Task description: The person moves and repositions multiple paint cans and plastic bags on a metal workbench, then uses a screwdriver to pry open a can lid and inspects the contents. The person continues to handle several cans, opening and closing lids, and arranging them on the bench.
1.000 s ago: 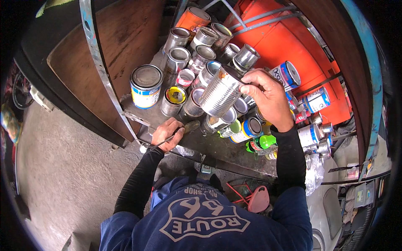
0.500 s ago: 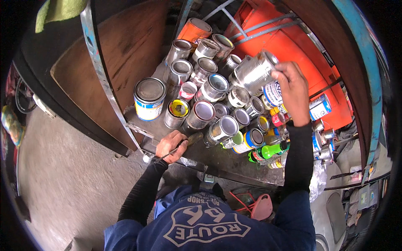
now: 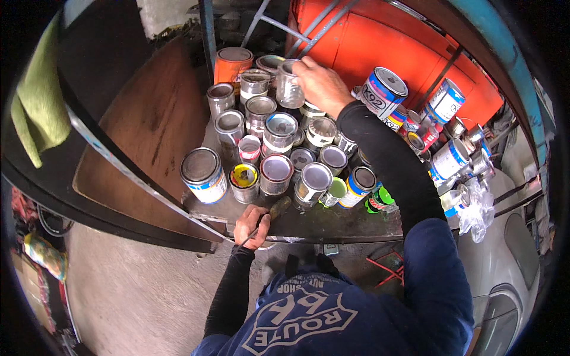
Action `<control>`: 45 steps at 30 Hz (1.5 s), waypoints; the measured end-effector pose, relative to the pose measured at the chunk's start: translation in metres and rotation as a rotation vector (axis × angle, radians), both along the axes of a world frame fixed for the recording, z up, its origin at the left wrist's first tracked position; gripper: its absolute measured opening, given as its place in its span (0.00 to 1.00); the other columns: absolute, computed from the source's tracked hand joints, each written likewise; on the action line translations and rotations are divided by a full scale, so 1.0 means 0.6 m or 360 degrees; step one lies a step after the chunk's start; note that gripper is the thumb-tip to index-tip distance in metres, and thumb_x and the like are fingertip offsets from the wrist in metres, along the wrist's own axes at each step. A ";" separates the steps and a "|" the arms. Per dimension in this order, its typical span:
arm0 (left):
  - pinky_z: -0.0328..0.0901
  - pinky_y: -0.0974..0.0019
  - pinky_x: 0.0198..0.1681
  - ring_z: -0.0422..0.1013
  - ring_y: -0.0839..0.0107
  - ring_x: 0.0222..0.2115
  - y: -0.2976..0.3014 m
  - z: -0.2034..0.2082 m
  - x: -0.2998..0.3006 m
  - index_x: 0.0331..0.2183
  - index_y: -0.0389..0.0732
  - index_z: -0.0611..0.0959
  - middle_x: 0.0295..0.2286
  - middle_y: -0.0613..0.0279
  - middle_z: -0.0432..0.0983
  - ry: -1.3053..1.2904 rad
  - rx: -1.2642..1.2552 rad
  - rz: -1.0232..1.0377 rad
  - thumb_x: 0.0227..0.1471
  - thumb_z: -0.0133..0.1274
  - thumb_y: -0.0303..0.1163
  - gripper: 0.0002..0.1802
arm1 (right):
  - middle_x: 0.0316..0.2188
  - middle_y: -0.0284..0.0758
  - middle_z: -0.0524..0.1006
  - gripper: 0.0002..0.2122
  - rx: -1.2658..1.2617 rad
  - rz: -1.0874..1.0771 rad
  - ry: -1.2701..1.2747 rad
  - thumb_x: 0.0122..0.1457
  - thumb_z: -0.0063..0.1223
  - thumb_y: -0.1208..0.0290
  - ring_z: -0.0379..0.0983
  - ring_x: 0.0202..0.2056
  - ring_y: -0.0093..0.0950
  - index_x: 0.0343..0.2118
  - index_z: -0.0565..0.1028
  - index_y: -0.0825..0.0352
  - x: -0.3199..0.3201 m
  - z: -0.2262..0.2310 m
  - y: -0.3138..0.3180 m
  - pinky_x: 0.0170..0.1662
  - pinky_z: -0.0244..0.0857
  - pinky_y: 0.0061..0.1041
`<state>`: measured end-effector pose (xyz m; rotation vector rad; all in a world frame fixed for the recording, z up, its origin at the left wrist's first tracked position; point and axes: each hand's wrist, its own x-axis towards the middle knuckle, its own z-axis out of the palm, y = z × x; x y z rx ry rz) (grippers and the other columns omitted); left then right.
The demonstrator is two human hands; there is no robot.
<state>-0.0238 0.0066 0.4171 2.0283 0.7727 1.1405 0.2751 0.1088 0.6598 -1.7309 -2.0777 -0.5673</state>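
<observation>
My right hand (image 3: 320, 85) reaches to the back of the metal tabletop (image 3: 338, 228), fingers closed on the rim of a bare silver tin can (image 3: 290, 92). The can stands upright among other tins; its base is partly hidden. In my left hand (image 3: 252, 226), at the front edge, is a thin-shafted tool with a thick, brownish end (image 3: 280, 206); its exact kind is unclear. Close to that hand are a tin with yellow paint inside (image 3: 244, 176), a larger lidded paint can with a blue and white label (image 3: 202, 172), and a silver tin with greyish paint (image 3: 276, 175).
Several open and lidded tins crowd the table, with an orange can (image 3: 233, 65) at the back. A green bottle (image 3: 380, 200) lies near my right arm. A metal post (image 3: 119, 148) rises at left. A red panel (image 3: 380, 41) stands behind; a plastic bag (image 3: 477, 207) hangs at right.
My right hand has moved left and back with the silver can, which was tilted in the air and is now upright among the back tins. My left hand keeps the tool. The view has shifted.
</observation>
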 end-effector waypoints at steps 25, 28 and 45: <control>0.69 0.57 0.43 0.76 0.53 0.35 0.014 -0.017 -0.003 0.37 0.34 0.83 0.33 0.47 0.79 0.0150 -0.0049 -0.0003 0.59 0.52 0.36 0.14 | 0.43 0.48 0.77 0.10 0.0223 0.0109 0.0169 0.58 0.53 0.72 0.79 0.44 0.47 0.41 0.75 0.70 0.017 -0.004 0.026 0.47 0.74 0.45; 0.69 0.57 0.43 0.76 0.53 0.36 0.016 -0.020 -0.004 0.37 0.34 0.83 0.33 0.47 0.79 0.0225 -0.0056 0.0039 0.59 0.52 0.37 0.15 | 0.43 0.48 0.77 0.11 0.0154 0.0099 0.0201 0.60 0.49 0.69 0.79 0.45 0.46 0.41 0.75 0.70 0.017 -0.009 0.040 0.48 0.74 0.45; 0.69 0.53 0.38 0.76 0.47 0.34 0.003 -0.002 0.001 0.36 0.36 0.81 0.31 0.47 0.76 0.0069 -0.0040 -0.0017 0.58 0.53 0.33 0.10 | 0.49 0.48 0.75 0.16 -0.0207 -0.0089 0.0173 0.56 0.52 0.78 0.76 0.48 0.49 0.48 0.71 0.69 -0.013 -0.068 0.079 0.48 0.73 0.46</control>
